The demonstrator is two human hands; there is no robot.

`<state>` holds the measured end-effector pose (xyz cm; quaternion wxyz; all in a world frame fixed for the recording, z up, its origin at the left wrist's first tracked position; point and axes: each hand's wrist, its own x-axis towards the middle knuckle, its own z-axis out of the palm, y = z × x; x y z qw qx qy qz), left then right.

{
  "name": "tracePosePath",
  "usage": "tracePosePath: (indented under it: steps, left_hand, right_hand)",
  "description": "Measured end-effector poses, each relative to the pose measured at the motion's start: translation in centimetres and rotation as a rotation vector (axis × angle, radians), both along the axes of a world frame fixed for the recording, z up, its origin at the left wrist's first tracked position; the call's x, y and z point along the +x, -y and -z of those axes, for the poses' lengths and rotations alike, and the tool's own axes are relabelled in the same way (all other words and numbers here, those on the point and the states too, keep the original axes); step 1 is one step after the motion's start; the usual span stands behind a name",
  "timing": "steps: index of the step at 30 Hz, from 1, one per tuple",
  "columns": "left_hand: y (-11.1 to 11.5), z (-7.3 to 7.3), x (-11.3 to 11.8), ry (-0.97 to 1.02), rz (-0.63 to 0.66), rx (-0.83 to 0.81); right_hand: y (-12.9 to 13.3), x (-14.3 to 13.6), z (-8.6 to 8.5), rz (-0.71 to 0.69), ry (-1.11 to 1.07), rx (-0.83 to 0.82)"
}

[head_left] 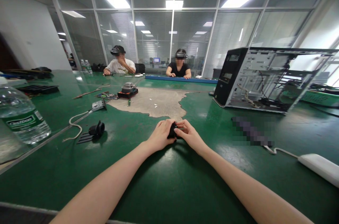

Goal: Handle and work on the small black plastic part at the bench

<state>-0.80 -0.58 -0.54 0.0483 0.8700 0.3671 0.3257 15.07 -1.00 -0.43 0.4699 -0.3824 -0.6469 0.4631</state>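
Both hands meet at the middle of the green table around a small black part (172,131), mostly hidden by the fingers; its kind cannot be made out. My left hand (161,134) is closed on the part's left side. From the right, my right hand (191,135) grips it with bent fingers and thumb. To the left on the tabletop lies a black plastic piece (97,129) with a round end and thin prongs. Beyond the hands, the green surface (148,167) gives way to a bare beige patch (159,98) bearing small white scraps.
An open computer case (233,76) stands at right, near a pixelated object (251,132) cabled to a white block (321,168). At left are a water bottle (26,120) and a metal piece (99,105) with white cable. Two people sit across, behind a black-and-silver component (128,90).
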Motion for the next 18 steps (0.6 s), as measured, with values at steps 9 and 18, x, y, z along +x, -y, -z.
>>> tracePosePath:
  steps: [9, 18]
  left_hand:
    - [-0.04, 0.01, -0.14, -0.015, -0.003, 0.019]
    - [-0.01, -0.02, 0.01, -0.008, -0.004, 0.018]
  right_hand:
    - [0.45, 0.24, -0.09, -0.081, 0.017, 0.026]
    - [0.08, 0.08, 0.25, -0.031, 0.055, -0.001]
